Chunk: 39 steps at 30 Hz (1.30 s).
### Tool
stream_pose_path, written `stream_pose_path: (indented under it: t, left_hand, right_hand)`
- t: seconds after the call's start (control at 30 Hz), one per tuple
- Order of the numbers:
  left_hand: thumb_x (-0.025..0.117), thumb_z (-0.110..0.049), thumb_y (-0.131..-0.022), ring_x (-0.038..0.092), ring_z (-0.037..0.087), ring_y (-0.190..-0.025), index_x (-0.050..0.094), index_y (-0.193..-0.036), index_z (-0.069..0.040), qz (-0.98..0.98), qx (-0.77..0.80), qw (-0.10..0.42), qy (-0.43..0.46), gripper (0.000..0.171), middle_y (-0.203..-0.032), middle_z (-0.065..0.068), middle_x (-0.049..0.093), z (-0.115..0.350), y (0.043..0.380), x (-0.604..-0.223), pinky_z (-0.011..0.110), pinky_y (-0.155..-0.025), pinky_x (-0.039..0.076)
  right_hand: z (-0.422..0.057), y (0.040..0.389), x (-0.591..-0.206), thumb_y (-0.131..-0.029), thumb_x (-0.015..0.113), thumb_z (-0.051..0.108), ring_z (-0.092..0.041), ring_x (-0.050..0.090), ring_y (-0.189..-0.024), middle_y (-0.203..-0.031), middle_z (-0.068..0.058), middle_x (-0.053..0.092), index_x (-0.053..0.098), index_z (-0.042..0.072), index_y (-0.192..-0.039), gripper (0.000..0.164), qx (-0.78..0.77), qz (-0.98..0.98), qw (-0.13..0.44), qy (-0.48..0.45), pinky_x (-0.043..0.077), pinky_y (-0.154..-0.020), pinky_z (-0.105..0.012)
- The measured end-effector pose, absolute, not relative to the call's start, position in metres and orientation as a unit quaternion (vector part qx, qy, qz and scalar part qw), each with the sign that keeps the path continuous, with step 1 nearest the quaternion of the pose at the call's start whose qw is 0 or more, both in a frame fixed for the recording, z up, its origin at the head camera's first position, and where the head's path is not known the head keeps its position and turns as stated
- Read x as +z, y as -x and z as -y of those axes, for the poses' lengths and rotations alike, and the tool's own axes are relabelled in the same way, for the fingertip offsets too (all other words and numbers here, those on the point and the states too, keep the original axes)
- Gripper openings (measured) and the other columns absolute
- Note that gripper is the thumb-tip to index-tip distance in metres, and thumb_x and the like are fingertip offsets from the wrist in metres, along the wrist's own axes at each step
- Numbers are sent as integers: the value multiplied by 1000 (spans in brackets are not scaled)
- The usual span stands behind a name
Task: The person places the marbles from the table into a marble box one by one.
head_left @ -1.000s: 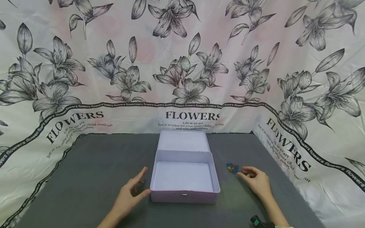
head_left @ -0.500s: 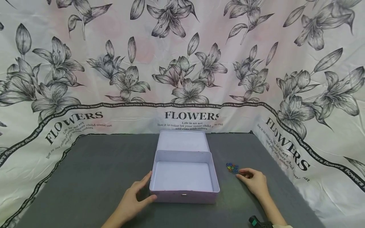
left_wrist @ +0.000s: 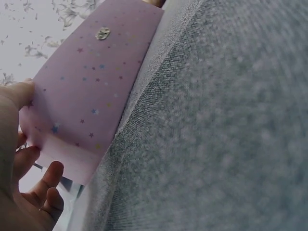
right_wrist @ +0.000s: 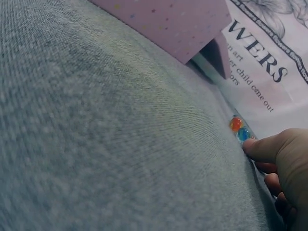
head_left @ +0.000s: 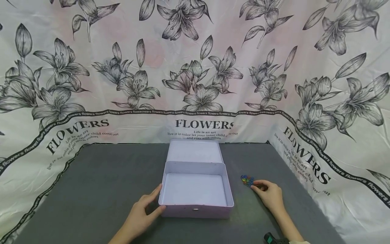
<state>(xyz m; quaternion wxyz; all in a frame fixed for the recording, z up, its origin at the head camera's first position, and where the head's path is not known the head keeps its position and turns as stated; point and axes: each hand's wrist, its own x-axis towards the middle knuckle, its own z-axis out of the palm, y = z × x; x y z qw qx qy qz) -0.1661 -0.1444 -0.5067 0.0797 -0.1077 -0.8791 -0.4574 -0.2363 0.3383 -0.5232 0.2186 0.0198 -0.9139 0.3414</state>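
Note:
A lilac box (head_left: pixel 196 211) with small printed stars and a pale inside stands mid-table, its lid (head_left: pixel 195 151) tipped back. My left hand (head_left: pixel 141 212) holds its near left corner, thumb at the front and fingers along the left side; the left wrist view shows the box's starry front (left_wrist: pixel 91 82) and metal clasp (left_wrist: pixel 102 33). Right of the box lies a small cluster of coloured glass marbles (head_left: pixel 247 180). My right hand (head_left: pixel 269 196) is at its right edge, thumb tip right at a blue marble (right_wrist: pixel 244 134). I cannot tell whether the fingers pinch one.
Grey cloth covers the table (head_left: pixel 100 189). A white flower-printed curtain (head_left: pixel 201 84) hangs behind it and along both sides. A dark device (head_left: pixel 274 238) sits at the right wrist.
My left hand has moved right, from beside the box onto its near left corner. My right hand has shifted slightly left, and its fingertips have drawn together at the marbles.

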Motion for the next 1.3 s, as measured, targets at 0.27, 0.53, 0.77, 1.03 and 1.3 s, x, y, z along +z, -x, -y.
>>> stream_pose_path:
  t: [0.27, 0.53, 0.77, 1.03, 1.3]
  left_hand:
    - [84, -37, -93, 59, 9, -105, 57, -155, -25, 884, -445, 92, 114, 69, -146, -1, 67, 145, 161, -509, 39, -89, 55]
    - [83, -38, -93, 61, 9, -110, 56, -155, -22, 884, -435, 110, 130, 69, -153, -5, 59, 143, 161, -508, 49, -97, 55]
    - [82, -34, -94, 62, 27, -134, 55, -157, -19, 878, -443, 108, 143, 70, -157, 3, 54, 143, 164, -508, 54, -107, 51]
    - [84, -32, -93, 60, 1, -85, 53, -158, -17, 864, -477, 77, 145, 73, -159, 9, 52, 145, 165, -509, 22, -77, 52]
    - [84, -31, -93, 46, 2, -66, 53, -157, -17, 859, -485, 74, 146, 73, -158, 10, 53, 144, 166, -510, 21, -64, 47]
  right_hand:
    - [-333, 241, -527, -85, 89, 7, 1, 54, -56, -77, -5, 77, 82, 2, -98, 15, 332, 910, 246, -33, 45, -52, -24]
    - [-334, 245, -529, -86, 88, 5, 0, 45, -54, -66, 5, 66, 83, 4, -97, 12, 324, 904, 276, -44, 39, -52, -25]
    - [-331, 242, -523, -89, 86, 7, -3, 45, -55, -69, 0, 68, 84, 4, -102, 13, 352, 895, 272, -13, 37, -53, -25]
    - [-324, 238, -517, -94, 83, 13, -1, 54, -58, -78, -8, 77, 84, 6, -106, 14, 403, 879, 255, 25, 39, -49, -23]
    - [-305, 242, -501, -93, 84, 15, -3, 54, -58, -77, -7, 75, 84, 9, -105, 14, 428, 867, 256, 13, 38, -47, -22]
